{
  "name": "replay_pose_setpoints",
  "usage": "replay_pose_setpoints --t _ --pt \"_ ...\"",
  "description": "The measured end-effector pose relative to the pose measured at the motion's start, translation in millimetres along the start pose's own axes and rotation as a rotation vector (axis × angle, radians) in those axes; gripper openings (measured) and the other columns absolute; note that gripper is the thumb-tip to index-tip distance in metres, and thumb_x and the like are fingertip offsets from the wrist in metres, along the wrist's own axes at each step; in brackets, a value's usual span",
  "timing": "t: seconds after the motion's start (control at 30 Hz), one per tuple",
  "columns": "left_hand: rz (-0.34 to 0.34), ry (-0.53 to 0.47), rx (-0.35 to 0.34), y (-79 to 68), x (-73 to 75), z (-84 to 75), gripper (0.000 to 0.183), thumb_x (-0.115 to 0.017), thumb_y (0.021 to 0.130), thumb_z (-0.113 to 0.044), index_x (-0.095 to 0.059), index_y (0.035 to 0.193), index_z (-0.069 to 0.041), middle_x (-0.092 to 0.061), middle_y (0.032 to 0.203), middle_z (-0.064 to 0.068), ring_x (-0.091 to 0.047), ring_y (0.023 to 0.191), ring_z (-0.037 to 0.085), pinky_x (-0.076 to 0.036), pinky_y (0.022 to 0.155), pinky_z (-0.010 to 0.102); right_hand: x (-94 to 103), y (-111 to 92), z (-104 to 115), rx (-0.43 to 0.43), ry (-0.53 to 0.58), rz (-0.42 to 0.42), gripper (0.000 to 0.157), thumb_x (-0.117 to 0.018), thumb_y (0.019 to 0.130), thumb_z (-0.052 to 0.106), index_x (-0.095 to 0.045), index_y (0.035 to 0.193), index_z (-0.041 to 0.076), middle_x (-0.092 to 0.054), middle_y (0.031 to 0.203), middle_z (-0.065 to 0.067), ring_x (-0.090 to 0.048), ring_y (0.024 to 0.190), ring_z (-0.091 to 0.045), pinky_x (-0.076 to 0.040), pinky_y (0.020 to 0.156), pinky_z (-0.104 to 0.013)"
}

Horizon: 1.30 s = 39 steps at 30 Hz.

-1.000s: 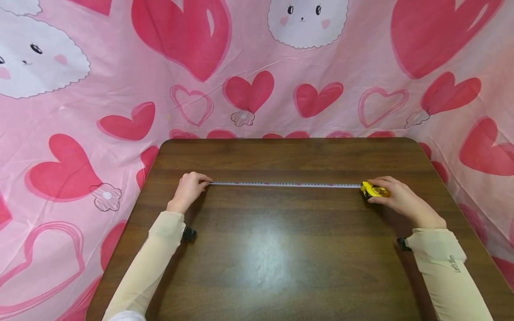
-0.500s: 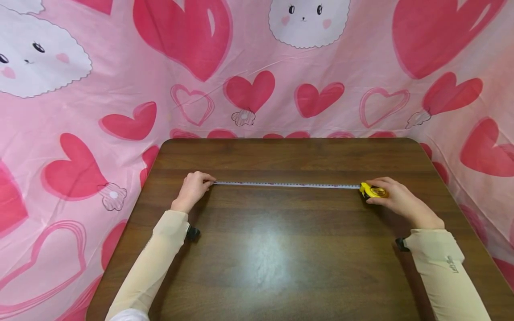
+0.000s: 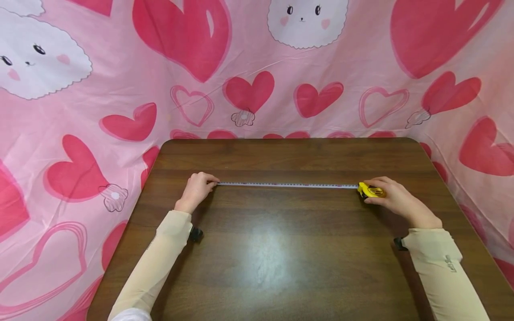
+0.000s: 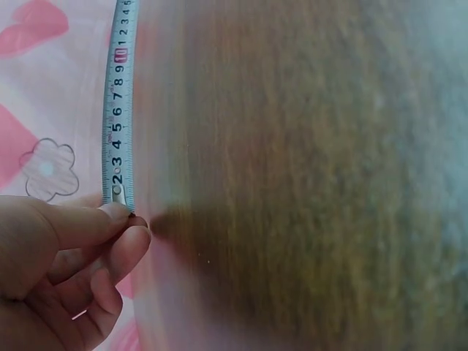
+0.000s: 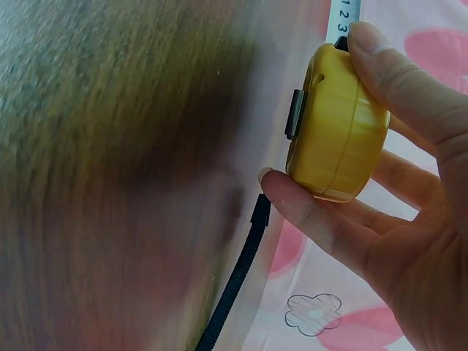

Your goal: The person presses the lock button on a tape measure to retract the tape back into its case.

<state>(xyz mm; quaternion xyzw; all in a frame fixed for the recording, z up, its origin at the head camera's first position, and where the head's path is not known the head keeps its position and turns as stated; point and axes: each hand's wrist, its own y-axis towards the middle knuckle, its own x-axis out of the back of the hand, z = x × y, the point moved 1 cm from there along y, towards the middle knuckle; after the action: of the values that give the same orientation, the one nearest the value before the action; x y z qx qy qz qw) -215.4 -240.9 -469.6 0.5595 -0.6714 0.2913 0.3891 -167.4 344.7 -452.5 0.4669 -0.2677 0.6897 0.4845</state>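
A tape measure (image 3: 373, 191) with a yellow case is held in my right hand (image 3: 395, 203), its thumb and fingers round the case. From the case a white blade (image 3: 287, 185) runs straight and taut to the left across the head view. My left hand (image 3: 196, 189) pinches the blade's free end between thumb and fingertips. In the left wrist view the numbered blade (image 4: 117, 124) shows its low numbers close to the thumb, with a red 10 further along. The yellow case (image 5: 340, 124) fills the grip in the right wrist view, a dark strap (image 5: 238, 278) hanging below it.
A dark brown wooden table (image 3: 257, 267) with rounded far corners lies under both hands. Pink cloth (image 3: 281, 58) printed with hearts hangs behind it and at both sides. Small black devices sit at both wrists.
My left hand has moved a little to the right with the blade's end. The case has shifted slightly left in my right hand, and the stretch of blade between them is shorter.
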Motion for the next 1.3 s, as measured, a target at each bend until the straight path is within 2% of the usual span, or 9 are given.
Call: replay_pose_setpoints --t 0.4,0.73,1.3 --pt "0.01 -0.009 -0.005 2.2 -4.8 -4.4 0.017 -0.071 0.098 -0.006 -0.082 0.111 -0.005 -0.078 0.106 0.015 -0.067 0.074 0.019 -0.054 0.068 0.036 -2.3 6.0 5.2 -0.009 0.002 0.052 0.055 -0.084 0.089 0.019 -0.064 0.133 -0.007 -0.06 0.127 -0.033 -0.059 0.114 -0.049 -0.046 0.096 -0.068" --pt "0.013 -0.02 -0.038 4.9 -8.5 -10.9 0.017 -0.071 0.098 -0.005 -0.081 0.111 -0.004 -0.078 0.108 0.016 -0.071 0.078 0.021 -0.059 0.073 0.041 -5.8 10.3 10.2 0.005 0.011 0.054 0.054 -0.083 0.09 0.018 -0.064 0.133 -0.007 -0.061 0.126 -0.03 -0.059 0.115 -0.047 -0.046 0.098 -0.067" --pt "0.034 -0.028 -0.053 12.3 -17.2 -22.7 0.017 -0.07 0.099 -0.006 -0.082 0.112 -0.005 -0.078 0.11 0.014 -0.072 0.085 0.024 -0.059 0.076 0.042 -7.8 18.2 17.7 -0.049 0.035 0.112 0.057 -0.081 0.092 0.024 -0.062 0.137 -0.006 -0.057 0.132 -0.034 -0.057 0.118 -0.051 -0.043 0.101 -0.07"
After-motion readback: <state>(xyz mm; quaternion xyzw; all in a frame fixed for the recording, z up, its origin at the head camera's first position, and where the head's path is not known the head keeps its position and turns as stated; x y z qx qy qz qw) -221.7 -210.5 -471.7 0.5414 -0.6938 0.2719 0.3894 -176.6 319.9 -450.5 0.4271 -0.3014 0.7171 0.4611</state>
